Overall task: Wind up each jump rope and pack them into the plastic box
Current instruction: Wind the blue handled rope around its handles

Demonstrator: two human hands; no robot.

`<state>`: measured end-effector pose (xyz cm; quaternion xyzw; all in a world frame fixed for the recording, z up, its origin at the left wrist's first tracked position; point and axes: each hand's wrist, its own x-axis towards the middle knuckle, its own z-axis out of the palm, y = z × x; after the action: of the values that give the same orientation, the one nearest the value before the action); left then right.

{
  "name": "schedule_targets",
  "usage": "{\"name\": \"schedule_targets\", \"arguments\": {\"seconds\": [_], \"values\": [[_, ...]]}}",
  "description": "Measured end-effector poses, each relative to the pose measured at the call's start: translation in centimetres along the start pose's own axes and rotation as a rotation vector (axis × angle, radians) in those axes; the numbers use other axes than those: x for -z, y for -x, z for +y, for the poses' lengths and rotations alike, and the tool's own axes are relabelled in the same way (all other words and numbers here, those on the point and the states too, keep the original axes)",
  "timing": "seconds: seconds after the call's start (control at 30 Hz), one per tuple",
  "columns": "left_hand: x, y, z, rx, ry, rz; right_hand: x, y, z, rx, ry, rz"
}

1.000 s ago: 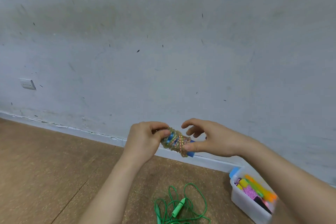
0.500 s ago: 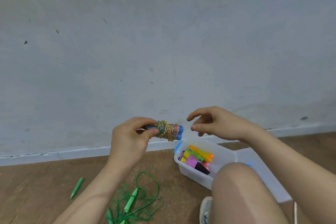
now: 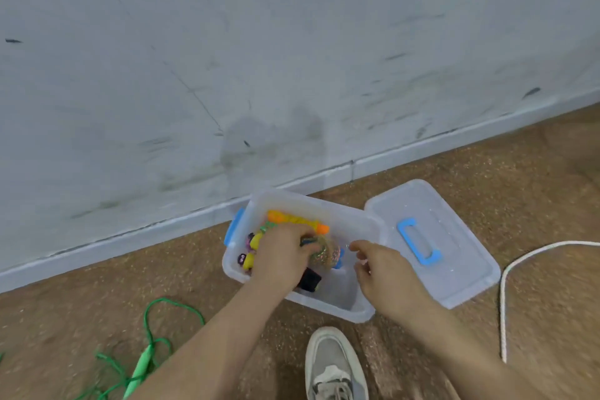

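- Big change: a second ago the wound-up glittery jump rope with blue plastic handles (image 3: 326, 253) was up in front of the wall, with both hands on it and the right one pinching the end. Half a second ago the right had already let go. Now the left hand (image 3: 282, 256) has brought it down into the clear plastic box with blue latches (image 3: 324, 305).
- Left hand: fingers are curled round the glittery bundle and gripping it. The bundle is inside the box, towards the middle. Can't tell if it's resting on the bottom yet.
- Right hand (image 3: 386, 276): hovering over the right end of the box, just beside the bundle. Its fingers are loosely curled and holding nothing.
- So I'd say this rope is done winding and only needs letting go.
- The bundle itself is short and fat, with sparkly cord crisscrossed over the handles and a blue tip poking out on the right. It looks snug, but I can't see anything securing the loose end, so it might spring a bit once released.
- Already in the box: orange and yellow handles (image 3: 298, 221) along the far side and a black piece (image 3: 310, 279) near the front.
- Not packed yet: a loose green jump rope (image 3: 143, 364) on the brown floor to the left and a white rope (image 3: 506, 286) to the right.
- The clear lid with a blue handle (image 3: 454, 269) lies off, right beside the box.
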<state>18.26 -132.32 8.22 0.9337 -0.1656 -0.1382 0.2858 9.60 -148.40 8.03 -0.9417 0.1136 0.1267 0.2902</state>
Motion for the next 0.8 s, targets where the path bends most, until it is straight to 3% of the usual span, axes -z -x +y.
{"name": "schedule_targets", "arguments": {"seconds": [0.13, 0.3, 0.33, 0.5, 0.57, 0.7, 0.8], "values": [[-5.6, -5.4, -0.9, -0.236, -0.300, -0.381, -3.3, -1.7, 0.1, 0.022, 0.222, -0.145], [-10.0, -8.9, 0.9, -0.349, -0.393, -0.693, -5.0, -1.6, 1.6, 0.106, 0.385, 0.164], [-10.8, -9.2, 1.0, -0.362, -0.418, -0.721, -5.3, -1.3, 2.1, 0.120, 0.417, 0.148], [-12.7, -9.6, -0.1, -0.332, -0.551, -0.545, -4.9, -1.5, 3.0, 0.236, 0.627, 0.049], [-12.5, -9.3, -0.3, -0.308, -0.591, -0.584, -4.8, -2.2, 2.5, 0.220, 0.704, -0.029], [-11.2, -8.9, -0.2, -0.232, -0.413, -0.674, -5.4, -4.4, 1.3, 0.030, 0.911, -0.574], [-7.9, -7.3, 0.0, -0.164, -0.150, -0.443, -5.4, -5.7, 0.6, 0.046, 0.993, -0.760]]}}
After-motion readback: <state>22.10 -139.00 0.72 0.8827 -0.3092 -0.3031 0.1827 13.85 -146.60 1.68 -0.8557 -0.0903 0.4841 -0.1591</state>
